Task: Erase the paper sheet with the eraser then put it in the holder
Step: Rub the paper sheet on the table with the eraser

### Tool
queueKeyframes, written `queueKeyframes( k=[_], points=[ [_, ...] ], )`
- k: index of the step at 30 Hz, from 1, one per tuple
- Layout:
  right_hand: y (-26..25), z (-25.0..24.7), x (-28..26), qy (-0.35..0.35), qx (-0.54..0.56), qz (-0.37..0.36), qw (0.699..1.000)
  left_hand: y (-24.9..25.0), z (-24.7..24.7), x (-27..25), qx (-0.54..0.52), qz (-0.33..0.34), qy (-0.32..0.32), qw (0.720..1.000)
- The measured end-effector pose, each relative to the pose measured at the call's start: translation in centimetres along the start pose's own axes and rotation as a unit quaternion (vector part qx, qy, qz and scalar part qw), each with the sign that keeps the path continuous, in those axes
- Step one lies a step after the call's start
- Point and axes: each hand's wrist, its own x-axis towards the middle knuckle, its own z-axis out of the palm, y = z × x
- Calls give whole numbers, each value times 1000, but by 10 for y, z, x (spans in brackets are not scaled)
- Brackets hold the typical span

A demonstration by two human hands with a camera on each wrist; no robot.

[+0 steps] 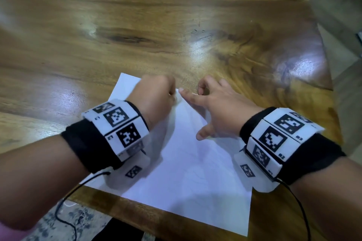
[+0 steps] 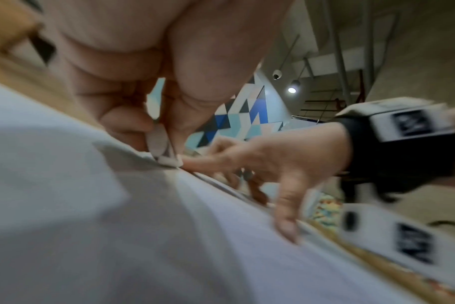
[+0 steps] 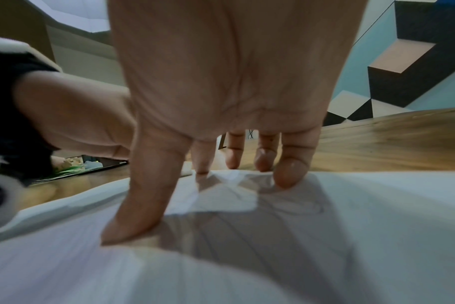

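We see the paper sheet (image 1: 184,172) lying flat on the wooden bench (image 1: 137,31), turned at an angle, its near corner reaching the bench's near edge. Faint pencil lines show on the sheet under our right palm in the right wrist view.

The eraser (image 2: 162,144) is a small pale piece pinched between the thumb and curled fingers of our left hand (image 1: 156,94). Its lower end touches the sheet at the far right corner, right at the paper's edge. In the head view the eraser itself is hidden behind the fist.

Our right hand (image 1: 217,103) holds nothing; its fingers are spread and mostly straight. The index fingertip (image 1: 181,90) points toward the left hand and rests at that same far corner, just beside the eraser. The thumb (image 3: 140,197) and the little finger press down on the sheet along its right edge, while the other fingertips reach the paper's far edge where bench wood begins.

Both wrists wear black bands (image 1: 88,143) carrying white blocks printed with black square markers, and thin black cables (image 1: 66,211) trail off past the bench's near edge.
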Motion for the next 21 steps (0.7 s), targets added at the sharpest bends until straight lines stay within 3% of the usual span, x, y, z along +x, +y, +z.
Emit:
queueKeyframes(
  k=[2, 6, 8, 13, 16, 21],
  points=[
    [0, 0, 1, 2, 1, 1, 1000, 0, -3, 1, -1, -11, 22, 1000],
    [1, 0, 1, 2, 10, -4, 1000, 16, 9, -25, 37, 91, -70, 993],
    [0, 0, 1, 0, 17, -5, 1000, 15, 11, -28, 40, 103, -81, 991],
    [0, 4, -9, 37, 46, 21, 998, 12, 11, -27, 38, 90, -76, 992],
    [-2, 11, -18, 46, 57, 23, 997, 9, 1, -18, -5, 49, -78, 996],
    [-1, 14, -19, 57, 80, 23, 995, 7, -12, 8, -34, 6, 4, 999]
  ],
)
